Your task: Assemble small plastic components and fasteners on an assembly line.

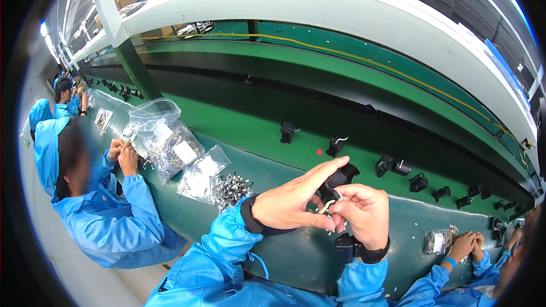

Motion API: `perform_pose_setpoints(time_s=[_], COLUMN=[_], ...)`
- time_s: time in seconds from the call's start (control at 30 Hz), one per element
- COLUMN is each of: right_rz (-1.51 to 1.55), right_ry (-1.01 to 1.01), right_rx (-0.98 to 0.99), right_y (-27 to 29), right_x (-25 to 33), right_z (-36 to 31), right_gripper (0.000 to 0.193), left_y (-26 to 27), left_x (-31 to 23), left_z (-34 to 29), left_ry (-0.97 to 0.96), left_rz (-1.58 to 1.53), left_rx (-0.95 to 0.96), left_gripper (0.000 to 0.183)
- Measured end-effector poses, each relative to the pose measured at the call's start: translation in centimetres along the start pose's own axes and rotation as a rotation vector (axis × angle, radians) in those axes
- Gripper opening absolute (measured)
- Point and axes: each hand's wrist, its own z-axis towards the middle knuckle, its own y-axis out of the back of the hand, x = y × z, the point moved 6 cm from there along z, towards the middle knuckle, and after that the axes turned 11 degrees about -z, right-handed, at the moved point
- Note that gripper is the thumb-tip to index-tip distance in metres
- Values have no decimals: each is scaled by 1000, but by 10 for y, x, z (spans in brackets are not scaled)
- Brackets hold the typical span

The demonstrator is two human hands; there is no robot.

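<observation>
Just above the bench, my left hand [290,200] grips a black moulded plastic part [343,175] between its thumb and straightened fingers. My right hand [365,211] pinches a short white lead [328,207] at the lower side of that part; the fingers hide where the lead meets it. Below my right wrist, another black part [344,245] rests on the green bench [284,253]. To the left of my left wrist lies a loose heap of small black and white wired pieces [232,189].
Clear plastic bags [170,145] filled with small pieces lie left of the heap. Black parts [287,132] stand spaced along the green line [310,145] beyond the bench. A co-worker in blue [102,204] sits at left; another person's hands [466,245] work at right beside a small bag [437,242].
</observation>
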Motion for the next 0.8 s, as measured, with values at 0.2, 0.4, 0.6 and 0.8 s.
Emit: perform_pose_setpoints(time_s=[0.2,0.4,0.6,0.8], right_rz=[64,152,40,92], right_ry=[35,15,33,-9], right_rx=[134,169,137,141], right_y=[-8,-14,-13,-12], right_x=[11,14,14,12], right_z=[-9,-10,-13,-14], right_gripper=[30,31,27,24], left_y=[-1,0,-5,-10], left_x=[-1,-10,-11,-17], left_z=[-4,-4,-5,-5], left_ry=[-67,-181,-203,-217], left_rz=[-78,49,16,133], left_rx=[-2,11,2,-45], left_gripper=[94,89,69,68])
